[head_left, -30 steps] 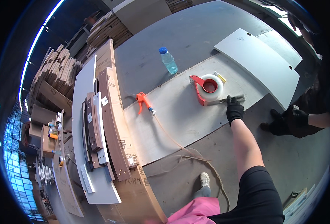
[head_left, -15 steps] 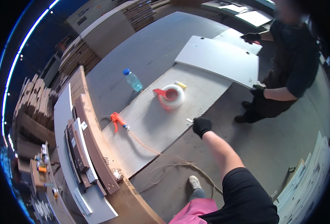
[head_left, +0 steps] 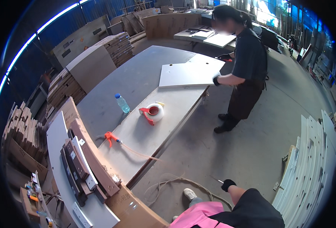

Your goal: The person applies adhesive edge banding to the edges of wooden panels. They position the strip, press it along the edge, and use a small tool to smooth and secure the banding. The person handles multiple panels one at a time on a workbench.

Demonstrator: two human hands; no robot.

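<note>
My right hand (head_left: 228, 185), in a black glove, is low in the picture over the floor, away from the table. Its fingers are closed on a slim pale object (head_left: 220, 181) with a thin tip pointing left; its exact kind is too small to tell. My left hand is out of the picture. On the near worktable (head_left: 137, 152) stands a tape dispenser (head_left: 153, 112) with a red frame and a wide white roll. Left of it lies an orange air blow gun (head_left: 110, 138) with its hose. A blue-capped water bottle (head_left: 123, 103) stands upright farther back.
Across the table a co-worker (head_left: 244, 64) in black gloves handles white panels (head_left: 187, 74). Brown and white strips (head_left: 78, 163) lie at left on cardboard (head_left: 130, 207). A hose (head_left: 168, 181) loops on the floor by my foot. White boards (head_left: 308, 163) stack at right.
My right hand has drawn back from the table edge toward my body with the slim object. The view has tilted up, showing more of the room. The co-worker's panel sits at another angle.
</note>
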